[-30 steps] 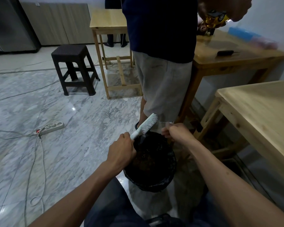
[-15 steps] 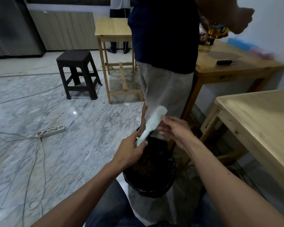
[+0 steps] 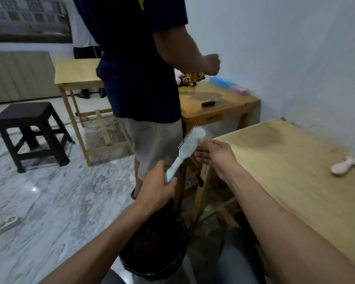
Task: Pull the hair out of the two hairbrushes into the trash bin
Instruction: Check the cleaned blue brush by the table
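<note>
My left hand [image 3: 155, 188] grips the handle of a pale green hairbrush [image 3: 188, 149], which points up and to the right, bristles facing left. My right hand [image 3: 214, 154] is at the back of the brush head, fingers spread and touching it. Below my arms stands the black-lined trash bin [image 3: 156, 242], on the floor between my knees. A second, pink hairbrush [image 3: 345, 163] lies on the wooden table [image 3: 285, 171] at the right, near the wall.
A person in a dark shirt and grey shorts [image 3: 139, 89] stands just beyond the bin. Behind are two more wooden tables [image 3: 219, 103], a dark stool [image 3: 29, 132], and a power strip [image 3: 3, 224] with cables on the marble floor.
The brush has risen from just over the bin to chest height and moved right. My right hand followed it up to the brush head. The view has tilted up and to the right.
</note>
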`<action>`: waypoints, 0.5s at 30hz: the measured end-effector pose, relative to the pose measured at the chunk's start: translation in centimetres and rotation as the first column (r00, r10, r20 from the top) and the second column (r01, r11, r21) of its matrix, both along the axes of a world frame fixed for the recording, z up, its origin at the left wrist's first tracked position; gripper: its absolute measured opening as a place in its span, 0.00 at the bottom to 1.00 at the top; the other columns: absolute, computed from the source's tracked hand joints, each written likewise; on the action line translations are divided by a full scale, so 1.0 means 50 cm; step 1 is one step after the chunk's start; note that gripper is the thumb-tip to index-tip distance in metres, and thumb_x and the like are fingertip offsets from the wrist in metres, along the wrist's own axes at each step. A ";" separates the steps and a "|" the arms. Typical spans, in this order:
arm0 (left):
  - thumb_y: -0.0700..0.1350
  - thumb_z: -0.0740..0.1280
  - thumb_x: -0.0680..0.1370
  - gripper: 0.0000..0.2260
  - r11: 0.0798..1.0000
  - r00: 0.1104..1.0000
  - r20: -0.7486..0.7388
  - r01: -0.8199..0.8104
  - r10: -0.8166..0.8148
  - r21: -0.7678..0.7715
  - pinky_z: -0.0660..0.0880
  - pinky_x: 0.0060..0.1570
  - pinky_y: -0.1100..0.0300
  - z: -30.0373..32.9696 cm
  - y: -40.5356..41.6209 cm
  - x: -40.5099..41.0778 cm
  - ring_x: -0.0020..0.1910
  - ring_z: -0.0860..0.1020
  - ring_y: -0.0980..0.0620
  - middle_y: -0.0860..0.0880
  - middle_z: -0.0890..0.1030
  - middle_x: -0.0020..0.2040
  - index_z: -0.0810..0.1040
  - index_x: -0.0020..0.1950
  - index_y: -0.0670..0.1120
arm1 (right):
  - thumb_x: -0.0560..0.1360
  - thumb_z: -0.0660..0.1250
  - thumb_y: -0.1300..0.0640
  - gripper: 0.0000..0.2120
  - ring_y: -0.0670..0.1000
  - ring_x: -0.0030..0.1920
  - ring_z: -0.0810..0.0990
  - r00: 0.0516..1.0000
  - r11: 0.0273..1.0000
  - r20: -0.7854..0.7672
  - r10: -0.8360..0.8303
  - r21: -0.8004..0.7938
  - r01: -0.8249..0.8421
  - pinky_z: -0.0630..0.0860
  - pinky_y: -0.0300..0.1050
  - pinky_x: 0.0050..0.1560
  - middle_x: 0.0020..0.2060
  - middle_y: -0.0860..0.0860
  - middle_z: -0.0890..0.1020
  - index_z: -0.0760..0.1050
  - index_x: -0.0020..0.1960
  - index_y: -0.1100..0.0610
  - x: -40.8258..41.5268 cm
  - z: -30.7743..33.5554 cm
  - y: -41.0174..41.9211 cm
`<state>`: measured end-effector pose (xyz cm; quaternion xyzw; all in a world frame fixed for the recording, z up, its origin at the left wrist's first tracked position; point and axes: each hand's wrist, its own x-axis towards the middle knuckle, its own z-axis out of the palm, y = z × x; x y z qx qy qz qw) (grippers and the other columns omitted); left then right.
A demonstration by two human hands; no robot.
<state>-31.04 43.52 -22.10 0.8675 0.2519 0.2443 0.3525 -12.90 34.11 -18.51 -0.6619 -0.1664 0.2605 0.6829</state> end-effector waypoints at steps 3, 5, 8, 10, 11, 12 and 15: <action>0.47 0.68 0.78 0.14 0.994 0.994 0.034 0.104 -0.105 0.013 0.77 0.44 0.60 0.044 -0.031 0.060 0.46 0.77 0.58 0.53 0.79 0.51 0.75 0.63 0.49 | 0.81 0.69 0.54 0.08 0.52 0.44 0.87 0.996 0.997 0.042 -0.074 0.006 0.074 0.83 0.46 0.45 0.45 0.56 0.87 0.80 0.54 0.58 0.047 0.045 -0.066; 0.48 0.69 0.78 0.15 0.978 0.977 0.060 0.206 -0.207 0.010 0.80 0.47 0.57 0.070 -0.059 0.100 0.48 0.78 0.57 0.52 0.80 0.55 0.75 0.64 0.49 | 0.80 0.70 0.53 0.09 0.52 0.44 0.87 0.987 0.989 0.064 -0.147 -0.008 0.148 0.83 0.45 0.44 0.45 0.56 0.87 0.81 0.53 0.58 0.086 0.069 -0.114; 0.50 0.70 0.77 0.17 0.950 0.944 0.102 0.311 -0.312 0.035 0.80 0.50 0.53 0.099 -0.115 0.171 0.50 0.79 0.55 0.52 0.80 0.55 0.76 0.65 0.48 | 0.79 0.71 0.53 0.11 0.52 0.38 0.85 0.959 0.961 0.072 -0.275 0.001 0.276 0.82 0.45 0.40 0.40 0.56 0.85 0.82 0.52 0.62 0.139 0.103 -0.194; 0.51 0.70 0.76 0.18 0.941 0.936 0.107 0.327 -0.334 0.084 0.77 0.49 0.57 0.115 -0.162 0.225 0.50 0.78 0.55 0.52 0.80 0.55 0.77 0.65 0.47 | 0.80 0.70 0.55 0.11 0.52 0.35 0.83 0.933 0.936 0.076 -0.352 0.010 0.352 0.83 0.44 0.39 0.38 0.56 0.84 0.81 0.52 0.64 0.168 0.127 -0.255; 0.51 0.71 0.76 0.18 0.935 0.930 0.112 0.341 -0.351 0.101 0.75 0.49 0.59 0.121 -0.188 0.253 0.50 0.77 0.55 0.52 0.80 0.55 0.77 0.65 0.47 | 0.80 0.70 0.56 0.10 0.51 0.35 0.83 0.919 0.922 0.075 -0.387 0.016 0.387 0.83 0.43 0.39 0.38 0.56 0.84 0.81 0.52 0.64 0.182 0.138 -0.288; 0.51 0.70 0.76 0.19 0.926 0.921 0.114 0.362 -0.374 0.111 0.73 0.49 0.60 0.128 -0.215 0.278 0.50 0.76 0.55 0.51 0.80 0.56 0.77 0.65 0.47 | 0.80 0.70 0.56 0.10 0.51 0.34 0.83 0.904 0.907 0.074 -0.421 0.016 0.421 0.83 0.43 0.39 0.37 0.56 0.84 0.81 0.52 0.64 0.197 0.147 -0.320; 0.49 0.70 0.74 0.22 0.882 0.879 0.101 0.453 -0.466 0.131 0.74 0.51 0.59 0.142 -0.294 0.343 0.51 0.76 0.53 0.50 0.79 0.58 0.76 0.67 0.47 | 0.80 0.69 0.57 0.09 0.51 0.33 0.84 0.845 0.847 0.065 -0.530 0.005 0.531 0.82 0.43 0.38 0.38 0.57 0.84 0.81 0.50 0.64 0.242 0.168 -0.416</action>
